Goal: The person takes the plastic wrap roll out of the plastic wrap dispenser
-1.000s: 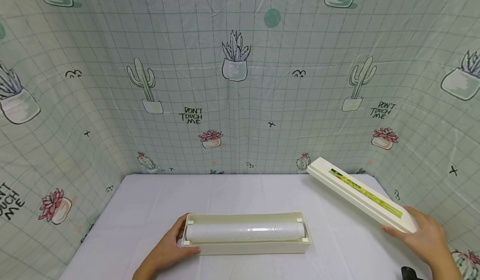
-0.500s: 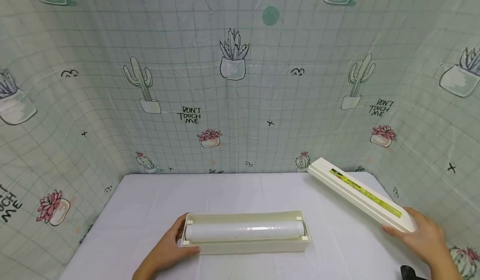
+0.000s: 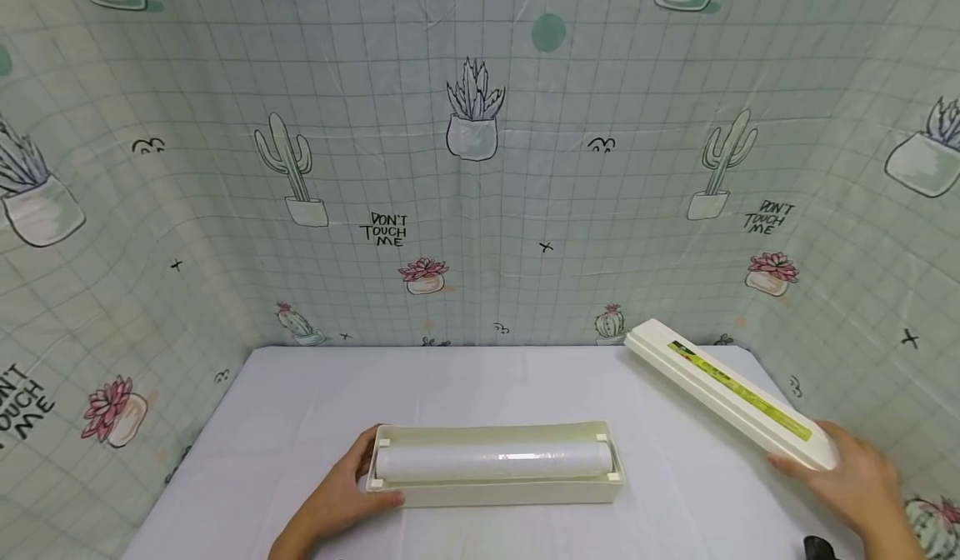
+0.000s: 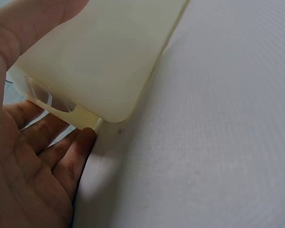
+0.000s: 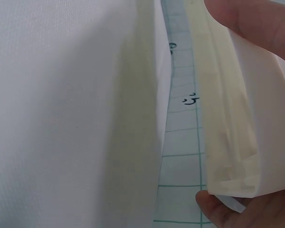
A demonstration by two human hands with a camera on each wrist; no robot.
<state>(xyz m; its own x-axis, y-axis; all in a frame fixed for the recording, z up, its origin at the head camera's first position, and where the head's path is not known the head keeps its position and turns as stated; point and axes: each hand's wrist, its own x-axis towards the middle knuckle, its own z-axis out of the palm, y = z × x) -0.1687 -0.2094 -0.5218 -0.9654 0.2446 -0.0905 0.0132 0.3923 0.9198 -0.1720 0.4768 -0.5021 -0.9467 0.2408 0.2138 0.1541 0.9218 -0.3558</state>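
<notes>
A long cream plastic wrap box [image 3: 510, 494] sits uncovered on the table, a roll of clear plastic wrap [image 3: 487, 462] lying along its inside. My left hand [image 3: 337, 493] grips its left end, thumb on the front wall and fingers round behind. The left wrist view shows the fingertips [image 4: 88, 135] at the end wall, which has a cutout. Off to the right, my right hand [image 3: 855, 472] holds the near end of the matching white lid [image 3: 720, 393], which slants up to the left and bears a yellow-green label. In the right wrist view the lid's hollow underside [image 5: 228, 109] shows.
A white cloth covers the table [image 3: 420, 385]. Behind and on both sides hangs a grid-patterned curtain [image 3: 510, 202] with printed cacti. Part of a black object [image 3: 817, 547] shows at the bottom right, beside the right forearm. The lid is over the table's right side.
</notes>
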